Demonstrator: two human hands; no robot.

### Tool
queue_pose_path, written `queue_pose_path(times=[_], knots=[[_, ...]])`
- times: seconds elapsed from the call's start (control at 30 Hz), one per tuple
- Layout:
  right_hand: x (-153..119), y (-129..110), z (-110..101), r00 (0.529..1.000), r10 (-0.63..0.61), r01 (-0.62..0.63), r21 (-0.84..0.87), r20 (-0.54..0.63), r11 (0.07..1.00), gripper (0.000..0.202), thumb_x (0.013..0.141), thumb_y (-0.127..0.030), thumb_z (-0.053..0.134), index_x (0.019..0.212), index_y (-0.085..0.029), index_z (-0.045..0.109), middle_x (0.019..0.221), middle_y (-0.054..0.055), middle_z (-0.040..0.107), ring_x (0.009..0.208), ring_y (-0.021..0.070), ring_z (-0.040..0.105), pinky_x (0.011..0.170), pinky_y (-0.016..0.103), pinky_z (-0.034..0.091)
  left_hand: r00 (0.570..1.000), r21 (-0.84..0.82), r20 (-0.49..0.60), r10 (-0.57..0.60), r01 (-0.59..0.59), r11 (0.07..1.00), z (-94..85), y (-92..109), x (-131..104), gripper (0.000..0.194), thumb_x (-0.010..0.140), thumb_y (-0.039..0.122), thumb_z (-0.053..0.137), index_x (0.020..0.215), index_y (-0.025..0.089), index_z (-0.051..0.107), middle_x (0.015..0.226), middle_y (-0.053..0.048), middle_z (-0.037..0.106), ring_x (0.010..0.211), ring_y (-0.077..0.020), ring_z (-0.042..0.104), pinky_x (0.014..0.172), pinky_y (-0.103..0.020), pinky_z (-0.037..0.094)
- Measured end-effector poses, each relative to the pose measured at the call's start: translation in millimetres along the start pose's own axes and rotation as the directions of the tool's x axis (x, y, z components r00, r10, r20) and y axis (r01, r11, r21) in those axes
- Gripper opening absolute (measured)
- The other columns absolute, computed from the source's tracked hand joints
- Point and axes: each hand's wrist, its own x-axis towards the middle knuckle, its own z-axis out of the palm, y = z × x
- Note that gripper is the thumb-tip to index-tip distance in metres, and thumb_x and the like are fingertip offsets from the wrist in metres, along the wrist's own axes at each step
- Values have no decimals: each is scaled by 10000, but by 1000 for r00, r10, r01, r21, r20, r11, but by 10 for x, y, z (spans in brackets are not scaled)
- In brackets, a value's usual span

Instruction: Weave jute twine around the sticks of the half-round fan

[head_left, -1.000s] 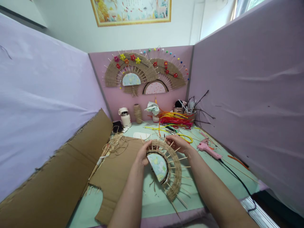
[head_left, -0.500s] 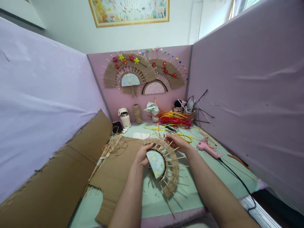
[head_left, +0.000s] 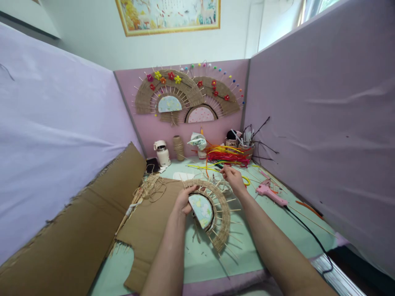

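A half-ring fan (head_left: 226,213) of woven twine on thin sticks, with a blue floral half-disc (head_left: 202,209) at its centre, is tilted above the table. My left hand (head_left: 184,200) grips its upper left part, thumb on top. Beyond the fan's upper right edge, my right hand (head_left: 231,177) has its fingers pinched together beside a dark, slim tool (head_left: 219,166); whether the fingers hold it is too small to tell.
Brown cardboard (head_left: 154,218) lies at left under tangled twine (head_left: 152,187). A pink glue gun (head_left: 271,194) with a black cord rests at right. Red and yellow pipe cleaners (head_left: 228,155), a twine spool (head_left: 178,148) and a white bottle (head_left: 162,153) stand or lie at the back.
My right hand has left the fan's edge and moved up and away, its fingers now beside the dark tool. The fan has shifted slightly left and up with my left hand.
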Motion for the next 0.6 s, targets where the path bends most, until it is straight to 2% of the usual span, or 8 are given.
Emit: queue_pose_path(times=[0.13,0.3,0.47,0.6], knots=[[-24,-37,3,998,-27,26,19,50,999,516,711,-679,566,663,-172,648,536,-1,500,509,114,442,490,250,334,1000,-9,-17,23,-24,1000,-1,23,-6,120,809,99,522,821,51,632,738,-149,712,653,-230,694,685,-348,552],[-50,-63,8,990,18,-21,22,141,1000,517,701,-706,554,678,-198,647,568,14,533,510,120,441,480,259,328,999,-28,-4,44,-44,999,-12,50,-13,149,822,131,522,824,52,648,736,-143,711,660,-222,691,699,-338,545],[-23,-84,27,970,156,-188,167,189,968,571,662,-759,540,651,-194,623,523,5,507,462,101,415,447,250,310,997,-111,-18,79,-81,991,6,76,-28,134,813,115,529,838,73,654,760,-121,716,697,-205,692,768,-332,532],[-35,-139,26,915,261,-342,247,309,906,601,691,-764,503,620,-178,616,491,0,493,427,84,397,435,237,296,996,-145,-21,92,-94,985,42,108,-68,159,835,139,505,855,80,651,737,-108,714,677,-208,692,770,-354,534]])
